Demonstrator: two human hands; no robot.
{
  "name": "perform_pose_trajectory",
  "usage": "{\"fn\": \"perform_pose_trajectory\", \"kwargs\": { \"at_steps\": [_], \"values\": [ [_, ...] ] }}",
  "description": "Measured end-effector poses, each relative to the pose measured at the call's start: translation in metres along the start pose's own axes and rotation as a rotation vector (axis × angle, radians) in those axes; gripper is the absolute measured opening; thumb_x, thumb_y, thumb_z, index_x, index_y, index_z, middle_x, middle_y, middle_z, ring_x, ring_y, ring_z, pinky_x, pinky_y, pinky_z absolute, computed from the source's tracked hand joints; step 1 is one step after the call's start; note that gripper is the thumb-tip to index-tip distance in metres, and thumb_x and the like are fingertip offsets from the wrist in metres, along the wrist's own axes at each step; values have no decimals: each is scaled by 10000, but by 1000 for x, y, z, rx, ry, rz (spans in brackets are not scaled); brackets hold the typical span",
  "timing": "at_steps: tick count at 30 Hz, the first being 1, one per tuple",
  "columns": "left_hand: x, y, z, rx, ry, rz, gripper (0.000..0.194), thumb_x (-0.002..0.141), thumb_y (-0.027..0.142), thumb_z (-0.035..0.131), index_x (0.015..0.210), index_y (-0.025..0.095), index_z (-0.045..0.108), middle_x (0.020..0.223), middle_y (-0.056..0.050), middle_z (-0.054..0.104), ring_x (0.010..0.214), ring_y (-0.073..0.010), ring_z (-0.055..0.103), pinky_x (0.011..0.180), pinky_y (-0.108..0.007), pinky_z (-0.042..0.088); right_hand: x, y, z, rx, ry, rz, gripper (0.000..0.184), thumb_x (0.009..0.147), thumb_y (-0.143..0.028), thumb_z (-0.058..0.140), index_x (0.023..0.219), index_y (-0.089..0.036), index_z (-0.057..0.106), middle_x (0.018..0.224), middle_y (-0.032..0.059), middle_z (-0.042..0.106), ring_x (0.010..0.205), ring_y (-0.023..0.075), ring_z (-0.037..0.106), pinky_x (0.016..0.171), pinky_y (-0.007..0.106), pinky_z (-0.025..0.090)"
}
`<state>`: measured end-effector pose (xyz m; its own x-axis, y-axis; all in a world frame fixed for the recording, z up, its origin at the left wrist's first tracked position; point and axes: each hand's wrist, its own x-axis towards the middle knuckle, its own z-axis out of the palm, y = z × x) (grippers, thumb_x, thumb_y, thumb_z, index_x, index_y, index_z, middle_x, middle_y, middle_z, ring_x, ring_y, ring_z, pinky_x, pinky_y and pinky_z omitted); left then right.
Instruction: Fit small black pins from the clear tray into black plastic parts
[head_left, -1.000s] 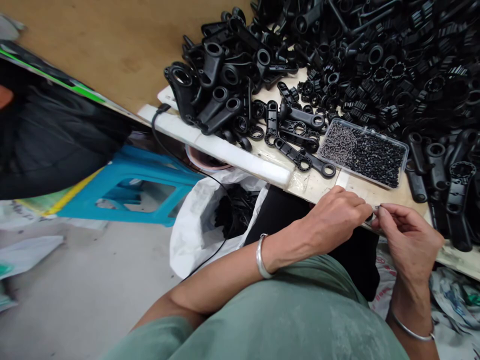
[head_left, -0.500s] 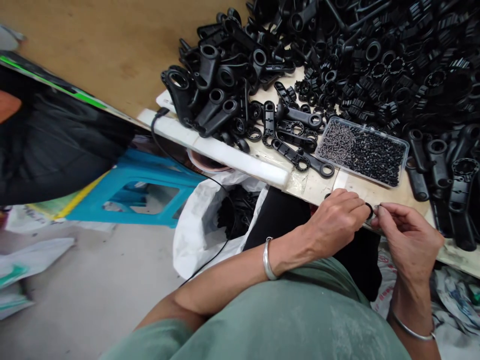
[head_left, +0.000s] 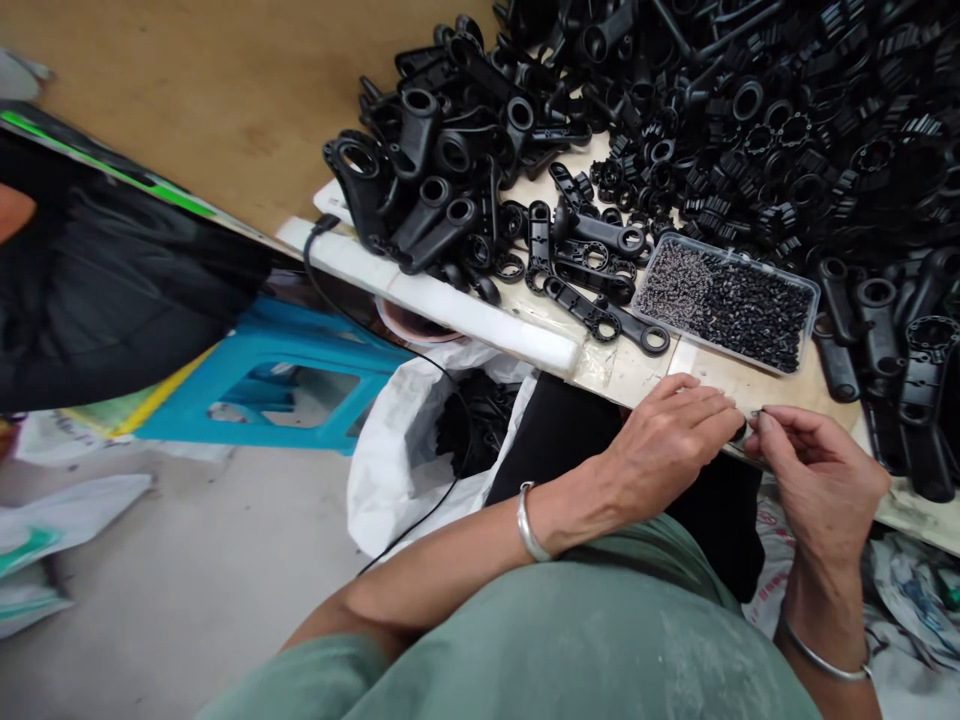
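At the table's near edge my left hand (head_left: 675, 430) is closed round a black plastic part (head_left: 739, 432). Only the part's rounded end shows past my fingers; the rest is hidden under the hand. Just to its right, my right hand (head_left: 821, 475) pinches a tiny dark piece (head_left: 756, 413) between thumb and forefinger, too small to name. The fingertips of both hands are close together. Beyond them lies a clear plastic box (head_left: 814, 310), with small silvery-grey pieces (head_left: 675, 280) on its left side and small black pieces (head_left: 765, 315) on its right.
Black ring-ended arms (head_left: 420, 130) are heaped at the left, and ribbed black rings (head_left: 795, 130) at the back right. More arms (head_left: 926, 370) lie at the right edge. Below are a white sack (head_left: 375, 470) of black parts, a dangling cable (head_left: 457, 440) and a blue stool (head_left: 225, 350).
My left hand has turned slightly and its fingers are straighter over the black part, of which less shows. My right hand has hardly moved.
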<state>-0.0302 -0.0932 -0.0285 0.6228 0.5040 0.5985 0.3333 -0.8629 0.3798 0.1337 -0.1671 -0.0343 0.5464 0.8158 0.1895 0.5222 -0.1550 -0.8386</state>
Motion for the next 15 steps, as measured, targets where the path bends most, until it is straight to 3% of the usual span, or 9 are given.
{"fn": "perform_pose_trajectory", "kwargs": {
  "at_steps": [4,6,9,15],
  "values": [
    [-8,-6,-17,50,-18,-13,199,1023,138,450,1134,132,615,1159,-77,744,1152,-178,664,1000,-368,430,0,-3,1,24,1,41,196,799,-365,750,874,-184,749,683,10,720,581,147,694,607,262,596],
    [-13,-10,-19,35,-57,-53,194,1017,142,464,1153,139,602,1144,-81,746,1121,-180,674,913,-347,458,1,-4,2,38,7,47,184,792,-354,755,864,-184,750,675,6,717,568,139,686,606,254,588],
    [-18,-14,-15,-24,-20,-93,184,1004,119,460,1098,154,614,1030,-67,759,972,-160,699,828,-303,492,1,-5,-1,18,-1,38,180,790,-348,752,870,-187,756,666,3,714,557,138,677,601,255,577],
    [-19,-12,-3,-127,78,-113,149,980,124,507,1092,135,604,970,-65,741,910,-168,678,841,-304,549,-1,-10,-12,-235,-25,-179,143,813,-333,714,818,-198,761,697,12,734,564,142,666,596,253,551]
  ]
}}
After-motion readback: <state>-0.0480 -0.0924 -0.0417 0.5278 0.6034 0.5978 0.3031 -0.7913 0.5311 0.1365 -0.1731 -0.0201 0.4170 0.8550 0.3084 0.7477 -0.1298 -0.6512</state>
